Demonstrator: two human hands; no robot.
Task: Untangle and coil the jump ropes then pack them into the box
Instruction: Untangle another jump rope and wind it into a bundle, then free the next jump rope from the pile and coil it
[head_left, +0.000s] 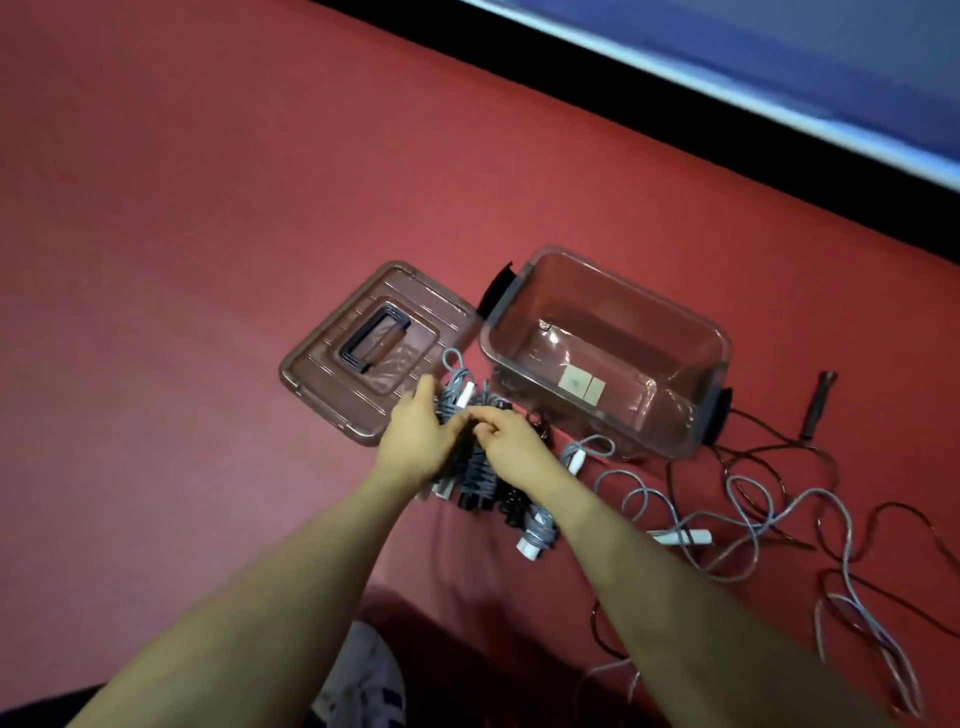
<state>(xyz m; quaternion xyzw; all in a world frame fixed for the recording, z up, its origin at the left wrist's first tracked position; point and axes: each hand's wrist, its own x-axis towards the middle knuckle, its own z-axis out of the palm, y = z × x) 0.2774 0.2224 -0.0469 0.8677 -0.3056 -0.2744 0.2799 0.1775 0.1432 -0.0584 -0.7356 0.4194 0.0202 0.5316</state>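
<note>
A clear plastic box (717, 343) stands open on the red floor, with nothing but a label inside. Its lid (317, 382) lies flat to the left, dark handle up. Between them my left hand (415, 436) grips a bundle of coiled grey and black jump ropes (475, 467). My right hand (511, 441) pinches a strand at the top of that bundle. A second grey coil with a white handle (535, 535) lies just below my right wrist. Loose grey and black rope (753, 519) sprawls to the right, with a white handle (685, 536) in it.
A black rope handle (816, 405) lies right of the box. A black band and a pale strip (727, 78) run along the far top right. A patterned shoe (363, 675) shows at the bottom between my arms. Red floor stretches to the left.
</note>
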